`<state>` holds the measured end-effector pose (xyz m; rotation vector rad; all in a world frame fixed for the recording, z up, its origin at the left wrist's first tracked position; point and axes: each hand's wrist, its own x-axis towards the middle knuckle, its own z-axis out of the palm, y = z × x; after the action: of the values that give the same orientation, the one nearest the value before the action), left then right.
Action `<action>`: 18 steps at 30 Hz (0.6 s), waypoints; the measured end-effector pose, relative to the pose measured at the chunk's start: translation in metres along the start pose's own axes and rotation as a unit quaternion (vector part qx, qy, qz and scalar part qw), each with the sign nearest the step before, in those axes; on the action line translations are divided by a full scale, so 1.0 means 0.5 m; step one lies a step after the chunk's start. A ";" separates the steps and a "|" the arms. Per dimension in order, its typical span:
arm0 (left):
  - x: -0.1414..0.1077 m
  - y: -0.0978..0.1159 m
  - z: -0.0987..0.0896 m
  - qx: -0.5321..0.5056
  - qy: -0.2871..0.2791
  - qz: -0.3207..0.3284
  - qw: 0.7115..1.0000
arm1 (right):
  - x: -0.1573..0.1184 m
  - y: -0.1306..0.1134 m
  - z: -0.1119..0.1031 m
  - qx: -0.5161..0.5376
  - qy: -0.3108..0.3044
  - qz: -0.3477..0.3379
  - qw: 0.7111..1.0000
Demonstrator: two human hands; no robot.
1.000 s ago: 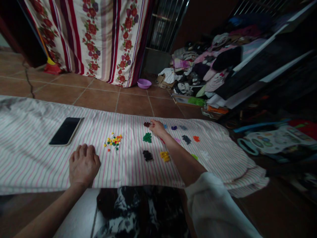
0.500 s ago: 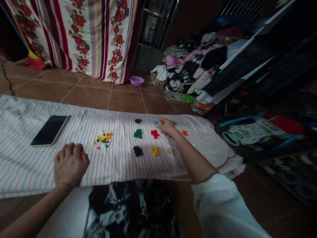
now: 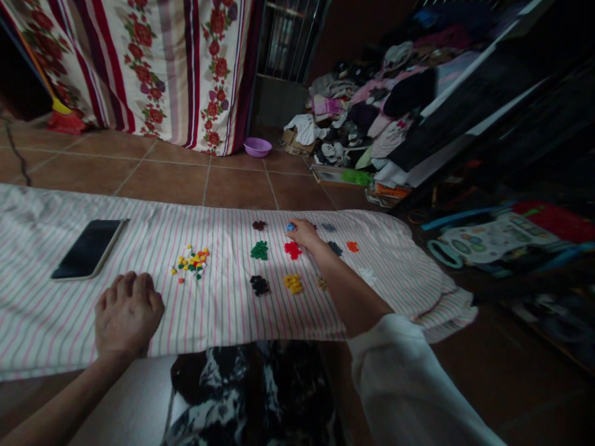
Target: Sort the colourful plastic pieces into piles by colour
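My right hand (image 3: 304, 233) reaches over the striped cloth with its fingers pinched at the small blue pieces (image 3: 290, 227). Whether a piece sits between the fingertips is too small to make out. Just below lie red pieces (image 3: 292, 250), with yellow pieces (image 3: 292, 284) closer to me. Green pieces (image 3: 259, 250), black pieces (image 3: 259, 285) and brown pieces (image 3: 259, 225) form a column to the left. My left hand (image 3: 130, 311) rests on the cloth, palm down, fingers curled in and nothing visible in them. Beyond it is a mixed heap of coloured pieces (image 3: 193, 261).
A phone (image 3: 88, 249) lies at the left on the striped cloth (image 3: 223, 310). Right of my forearm are orange pieces (image 3: 352, 246), dark grey pieces (image 3: 334, 248) and white pieces (image 3: 367, 275). A purple basin (image 3: 257, 147) and piled clothes (image 3: 362, 118) are on the floor behind.
My right hand has moved slightly left and down onto the blue pieces. The view has shifted a little, and more piles show beyond my right forearm. My left hand stays resting.
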<state>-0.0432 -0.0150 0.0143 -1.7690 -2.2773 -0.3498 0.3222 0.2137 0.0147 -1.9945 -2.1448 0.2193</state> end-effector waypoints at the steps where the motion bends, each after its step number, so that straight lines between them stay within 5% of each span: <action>1: 0.000 0.000 -0.001 0.000 -0.002 0.000 1.000 | 0.001 -0.002 0.002 -0.001 0.002 -0.001 1.000; 18: 0.000 0.000 -0.001 -0.020 0.007 -0.002 1.000 | 0.003 -0.014 0.010 -0.008 -0.003 -0.016 1.000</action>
<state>-0.0434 -0.0153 0.0147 -1.7745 -2.2800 -0.4098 0.3142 0.2146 0.0114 -1.9687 -2.1885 0.2036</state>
